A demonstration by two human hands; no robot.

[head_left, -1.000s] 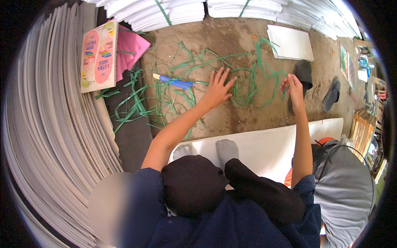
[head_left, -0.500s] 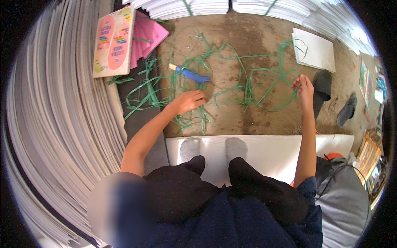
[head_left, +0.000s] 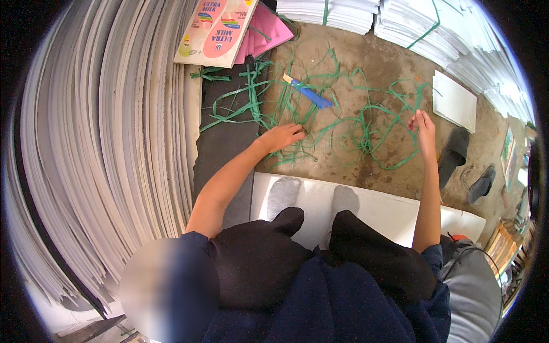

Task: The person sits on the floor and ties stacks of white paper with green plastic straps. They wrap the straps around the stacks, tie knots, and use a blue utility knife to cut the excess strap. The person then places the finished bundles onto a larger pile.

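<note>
Loose green plastic string [head_left: 366, 128] lies tangled in loops over the brown floor between my hands. My right hand [head_left: 423, 126] is closed in a pinch on a strand at the tangle's right end. Low over its left part, my left hand [head_left: 283, 137] has its fingers bent together among the strands, though the fingertips are partly hidden. A slim blue tool [head_left: 311, 96] with a pale yellow end lies under some strands, just beyond my left hand. Several strands run left onto a dark mat [head_left: 226, 154].
Tall stacks of paper sheets [head_left: 114, 114] stand at left, with tied white stacks [head_left: 343, 11] at the far side. A printed carton sheet [head_left: 214, 34] rests by pink sheets [head_left: 266, 34]. A white pad [head_left: 454, 102] and dark slippers [head_left: 453, 151] lie at right. My feet are on a white board [head_left: 377, 200].
The view has turned, shifting the floor things toward the right. Both hands stay at the string, with my right hand still pinching its strand and the loops there lying slightly differently.
</note>
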